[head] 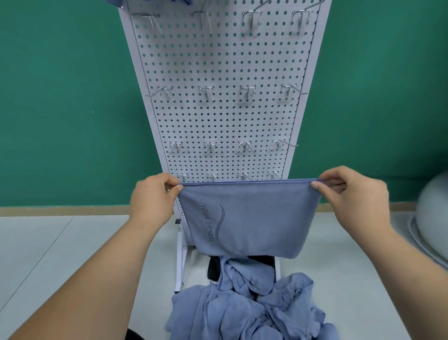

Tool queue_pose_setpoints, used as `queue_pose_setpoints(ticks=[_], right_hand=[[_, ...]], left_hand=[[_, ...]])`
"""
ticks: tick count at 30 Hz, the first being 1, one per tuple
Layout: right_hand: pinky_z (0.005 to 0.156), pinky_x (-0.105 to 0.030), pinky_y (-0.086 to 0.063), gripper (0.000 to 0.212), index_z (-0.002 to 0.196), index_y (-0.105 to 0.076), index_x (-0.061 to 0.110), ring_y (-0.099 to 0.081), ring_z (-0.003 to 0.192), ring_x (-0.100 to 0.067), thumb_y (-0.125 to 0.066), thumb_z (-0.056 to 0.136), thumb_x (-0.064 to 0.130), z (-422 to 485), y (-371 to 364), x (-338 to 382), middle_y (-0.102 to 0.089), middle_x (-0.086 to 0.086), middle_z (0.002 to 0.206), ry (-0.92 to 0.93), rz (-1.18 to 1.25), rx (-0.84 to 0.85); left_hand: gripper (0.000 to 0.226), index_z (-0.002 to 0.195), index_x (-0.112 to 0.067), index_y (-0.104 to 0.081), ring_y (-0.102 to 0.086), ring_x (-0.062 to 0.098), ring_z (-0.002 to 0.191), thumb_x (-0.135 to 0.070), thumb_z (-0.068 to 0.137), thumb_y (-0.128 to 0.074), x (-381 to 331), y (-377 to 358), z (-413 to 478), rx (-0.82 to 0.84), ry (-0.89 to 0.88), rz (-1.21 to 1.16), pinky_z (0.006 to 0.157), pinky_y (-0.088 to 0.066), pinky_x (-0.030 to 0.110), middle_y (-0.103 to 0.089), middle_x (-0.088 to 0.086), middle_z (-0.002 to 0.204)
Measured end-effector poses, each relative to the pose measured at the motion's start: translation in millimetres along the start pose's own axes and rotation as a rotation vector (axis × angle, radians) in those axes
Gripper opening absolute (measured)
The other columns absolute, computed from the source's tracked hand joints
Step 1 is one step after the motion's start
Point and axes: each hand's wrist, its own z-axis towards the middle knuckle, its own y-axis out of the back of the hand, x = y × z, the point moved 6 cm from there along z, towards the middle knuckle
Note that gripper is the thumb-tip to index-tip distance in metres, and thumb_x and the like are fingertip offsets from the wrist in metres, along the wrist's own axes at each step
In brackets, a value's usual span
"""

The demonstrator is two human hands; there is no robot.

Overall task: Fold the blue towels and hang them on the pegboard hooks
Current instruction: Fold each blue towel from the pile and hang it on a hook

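Note:
A folded blue towel (249, 218) printed "YOGA FITNESS" hangs stretched in the air in front of the white pegboard (223, 116). My left hand (152, 196) pinches its top left corner and my right hand (351, 191) pinches its top right corner, so the top edge runs level between them. The towel covers the board's lower part, just below the lowest row of metal hooks (212, 176). Rows of bare hooks stand higher up. A bit of blue cloth (116, 3) shows at the board's top left edge.
A crumpled heap of blue towels (252, 308) lies low in front of me, at the foot of the pegboard's white stand (180, 262). A grey rounded object (431, 218) sits at the right edge. A green wall stands behind, above a pale floor.

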Motion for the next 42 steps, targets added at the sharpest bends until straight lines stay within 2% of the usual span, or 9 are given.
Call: queue_pose_setpoints(ticks=[2,5,8,12,15,22,29,35,42], right_hand=[[0.066,-0.034,-0.05,0.025,0.112,-0.078,0.025,-0.062,0.077,-0.02,-0.081,0.089,0.036,1,-3,3,-0.071,0.011,0.081,0.105,-0.122,0.013],[0.068,-0.034,-0.043,0.016,0.1,-0.078,0.021,-0.053,0.085,-0.024,-0.071,0.096,0.035,3,-10,4,-0.067,0.005,0.083,0.188,-0.219,0.052],[0.074,-0.032,-0.046,0.014,0.092,-0.072,0.026,-0.064,0.09,-0.019,-0.067,0.101,0.035,0,-20,-10,-0.072,0.009,0.092,-0.095,0.17,0.224],[0.093,-0.042,-0.054,0.024,0.099,-0.075,0.017,-0.066,0.09,-0.016,-0.062,0.106,0.036,-8,-32,-19,-0.077,0.002,0.098,-0.438,0.727,0.306],[0.087,-0.044,-0.053,0.031,0.099,-0.076,0.013,-0.062,0.088,-0.017,-0.063,0.105,0.041,-7,-31,-22,-0.075,-0.003,0.098,-0.543,0.855,0.216],[0.087,-0.044,-0.052,0.035,0.097,-0.081,0.016,-0.066,0.09,-0.021,-0.078,0.091,0.05,-7,-26,-32,-0.08,-0.006,0.11,-0.721,1.01,0.053],[0.095,-0.045,-0.058,0.027,0.091,-0.081,0.016,-0.071,0.096,-0.018,-0.082,0.09,0.043,-21,-40,-27,-0.081,-0.001,0.105,-0.802,0.895,0.056],[0.093,-0.042,-0.059,0.015,0.095,-0.083,0.016,-0.074,0.096,-0.016,-0.078,0.096,0.03,-41,-75,15,-0.082,0.005,0.1,-0.675,0.861,0.25],[0.087,-0.036,-0.059,0.009,0.098,-0.081,0.025,-0.072,0.083,-0.004,-0.073,0.099,0.021,-62,-94,57,-0.081,0.009,0.092,-0.483,0.81,0.374]], left_hand=[[0.003,0.093,-0.029,-0.074,-0.067,0.014,0.079,-0.029,0.095,-0.076,-1,0,0,0.006,-0.002,0.03,0.072,-0.056,0.034,-0.07,-0.019,0.08],[0.002,0.095,-0.029,-0.073,-0.067,0.015,0.079,-0.028,0.097,-0.074,-4,-1,-1,0.016,-0.018,0.052,0.073,-0.057,0.036,-0.069,-0.018,0.08],[0.003,0.095,-0.027,-0.072,-0.065,0.013,0.078,-0.027,0.098,-0.073,-3,-1,-1,0.014,0.004,0.045,0.07,-0.053,0.033,-0.068,-0.018,0.079],[0.008,0.096,-0.019,-0.073,-0.07,0.015,0.087,-0.027,0.098,-0.074,5,-11,-2,0.096,0.243,-0.407,0.077,-0.054,0.032,-0.075,-0.004,0.091],[0.013,0.101,-0.008,-0.073,-0.07,0.018,0.084,-0.021,0.098,-0.075,-1,-18,-3,0.187,0.35,-0.818,0.09,-0.061,0.038,-0.078,0.005,0.09],[0.015,0.104,-0.008,-0.073,-0.063,0.017,0.083,-0.021,0.098,-0.071,-17,-16,-3,0.29,0.359,-1.143,0.08,-0.056,0.032,-0.07,0.008,0.096],[0.012,0.092,-0.01,-0.074,-0.063,0.018,0.072,-0.018,0.091,-0.083,-15,-36,-20,0.162,0.552,-0.953,0.066,-0.059,0.031,-0.071,0.008,0.088],[0.013,0.092,-0.007,-0.073,-0.068,0.013,0.065,-0.016,0.092,-0.082,-66,-61,-57,0.307,0.5,-0.937,0.064,-0.06,0.027,-0.073,0.008,0.08],[0.009,0.1,-0.014,-0.077,-0.078,0.028,0.094,-0.018,0.093,-0.081,-96,-87,-89,0.417,0.414,-0.915,0.085,-0.066,0.038,-0.079,0.013,0.097]])
